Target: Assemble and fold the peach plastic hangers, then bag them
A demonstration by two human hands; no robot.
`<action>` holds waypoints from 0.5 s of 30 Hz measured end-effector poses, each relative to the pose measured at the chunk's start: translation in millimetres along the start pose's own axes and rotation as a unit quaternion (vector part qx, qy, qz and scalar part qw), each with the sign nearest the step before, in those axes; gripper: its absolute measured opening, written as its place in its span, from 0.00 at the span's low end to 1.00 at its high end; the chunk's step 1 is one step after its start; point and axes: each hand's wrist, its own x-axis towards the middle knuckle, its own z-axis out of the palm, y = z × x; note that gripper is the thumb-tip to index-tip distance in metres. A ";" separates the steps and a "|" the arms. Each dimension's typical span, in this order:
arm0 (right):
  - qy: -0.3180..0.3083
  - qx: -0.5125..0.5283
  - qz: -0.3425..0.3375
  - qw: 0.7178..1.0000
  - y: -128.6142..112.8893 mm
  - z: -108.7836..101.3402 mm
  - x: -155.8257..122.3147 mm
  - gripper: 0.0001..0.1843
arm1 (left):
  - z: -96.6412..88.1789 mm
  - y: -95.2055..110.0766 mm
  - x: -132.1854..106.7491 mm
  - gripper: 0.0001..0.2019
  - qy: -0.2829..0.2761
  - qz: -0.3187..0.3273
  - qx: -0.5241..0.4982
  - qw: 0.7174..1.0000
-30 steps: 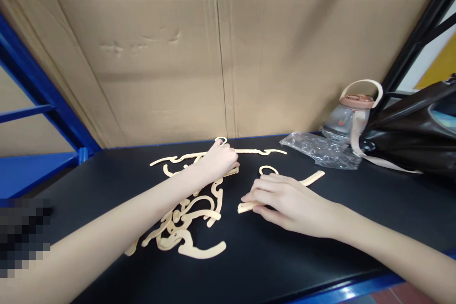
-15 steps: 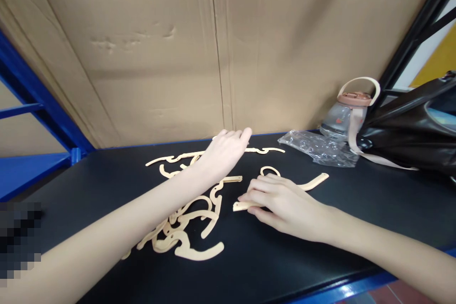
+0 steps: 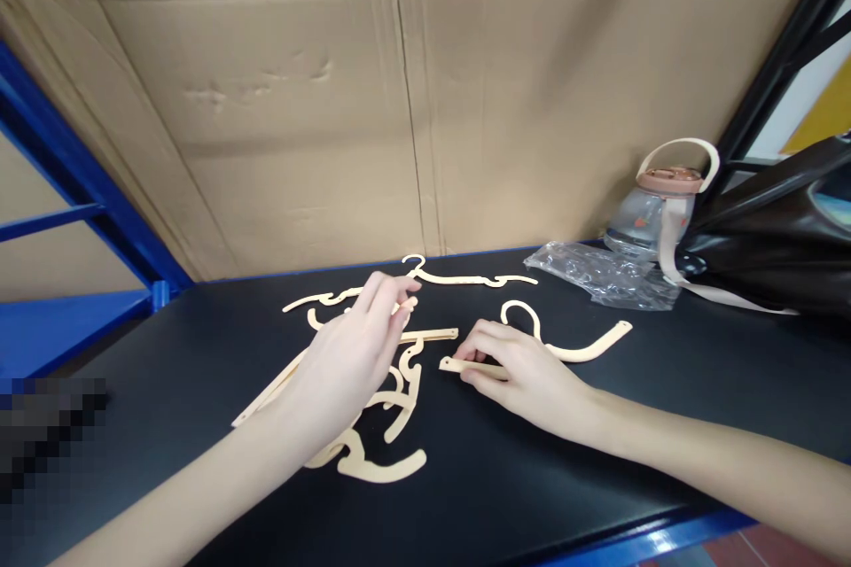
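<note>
Left hand [image 3: 359, 345] pinches a hanger part [image 3: 410, 305]; right hand [image 3: 525, 365], a hooked hanger [image 3: 589, 352]; lifting could snag overlapping arms [image 3: 386, 470] nearer the tabletop's [image 3: 532, 496] front edge.

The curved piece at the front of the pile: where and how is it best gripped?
Likely pinch the curved piece by its free right tip, coming from the right: that end points away onto bare black table, while its left side runs into the pile.

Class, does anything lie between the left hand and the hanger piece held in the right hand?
Yes: the end of a pale straight bar juts into the gap between the left hand and the hanger piece in the right hand. Its tip stops short of that piece.
</note>
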 end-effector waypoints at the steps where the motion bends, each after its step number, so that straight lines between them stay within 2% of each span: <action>1: -0.003 0.017 0.010 1.000 0.7 -0.2 0.5 0.03 | 1.6 -4.3 -2.0 0.12 -0.010 -0.025 -0.051 0.998; 4: -0.004 0.054 0.026 0.998 2.2 0.3 1.5 0.02 | 6.9 -13.9 -4.7 0.12 -0.041 -0.121 -0.200 0.972; 7: 0.003 0.068 0.025 0.997 2.1 1.2 1.7 0.02 | 10.0 -14.8 -5.1 0.14 -0.090 -0.225 -0.315 0.918; 10: 0.006 0.068 0.026 0.997 1.7 1.2 1.5 0.02 | 7.4 -7.5 -5.5 0.14 -0.127 -0.282 -0.375 0.874; 12: 0.007 0.064 0.022 0.998 2.1 0.8 1.3 0.02 | 3.6 -1.6 -5.7 0.12 -0.138 -0.288 -0.380 0.868; 15: 0.003 0.085 0.023 0.996 3.0 0.2 1.1 0.01 | -0.4 2.6 -6.1 0.12 -0.151 -0.257 -0.365 0.882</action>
